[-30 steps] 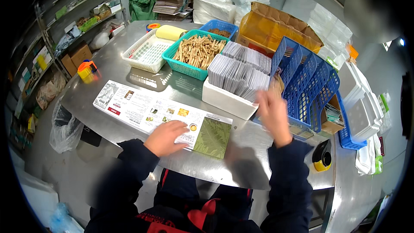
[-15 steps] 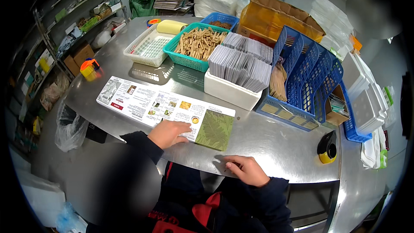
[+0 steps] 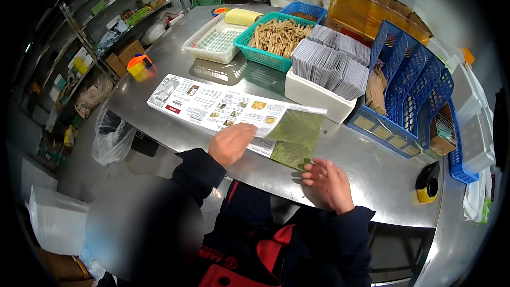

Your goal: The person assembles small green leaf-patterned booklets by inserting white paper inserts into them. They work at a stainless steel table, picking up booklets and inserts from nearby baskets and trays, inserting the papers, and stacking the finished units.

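Left hand (image 3: 231,143) lies flat, fingers together, pinning the long printed leaflet (image 3: 212,107) against sliding. Right hand (image 3: 329,183), fingers (image 3: 314,168) slightly apart, touches the green folded panel (image 3: 295,137) beside them, lifting its edge.

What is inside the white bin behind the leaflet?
The white bin is packed with upright grey-white packets. Its floor and anything beneath them are covered.

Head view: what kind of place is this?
Probably a packing or storeroom workbench. A steel table carries a white box of grey packets, a teal basket of tan sticks and blue file racks; stocked shelving stands on the left.
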Available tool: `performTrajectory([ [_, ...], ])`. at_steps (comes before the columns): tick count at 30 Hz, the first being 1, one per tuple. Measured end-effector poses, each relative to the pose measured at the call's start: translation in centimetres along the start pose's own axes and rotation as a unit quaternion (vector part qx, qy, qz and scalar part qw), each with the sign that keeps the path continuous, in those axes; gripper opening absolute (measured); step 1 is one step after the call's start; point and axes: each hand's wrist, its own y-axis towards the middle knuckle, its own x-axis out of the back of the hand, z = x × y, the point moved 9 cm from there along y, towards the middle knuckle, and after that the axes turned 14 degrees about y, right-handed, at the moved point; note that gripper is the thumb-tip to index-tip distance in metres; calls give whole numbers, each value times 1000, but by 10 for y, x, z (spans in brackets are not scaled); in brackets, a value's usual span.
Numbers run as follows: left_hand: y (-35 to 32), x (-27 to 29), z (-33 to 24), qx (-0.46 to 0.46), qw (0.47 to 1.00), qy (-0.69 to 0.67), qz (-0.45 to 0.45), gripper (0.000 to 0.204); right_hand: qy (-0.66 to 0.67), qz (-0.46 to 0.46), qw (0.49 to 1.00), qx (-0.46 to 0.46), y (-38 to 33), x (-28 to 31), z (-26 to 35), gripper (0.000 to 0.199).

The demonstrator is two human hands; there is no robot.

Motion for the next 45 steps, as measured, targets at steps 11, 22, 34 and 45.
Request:
performTrajectory([
  [11, -18, 4, -42, -116, 990, -60, 53, 29, 109, -34, 991, -72, 33, -6, -10, 46],
  [22, -21, -11, -60, 337, 888, -241, 197, 99, 150, 89, 983, -62, 11, -39, -21, 66],
  [34, -57, -23, -80, 498, 672, -529, 142, 52, 91, 164, 980, -73, 13, -55, -41, 66],
  [45, 55, 130, -61, 58, 968, -89, 229, 26, -492, 318, 759, 284, -33, -162, 51, 57],
])
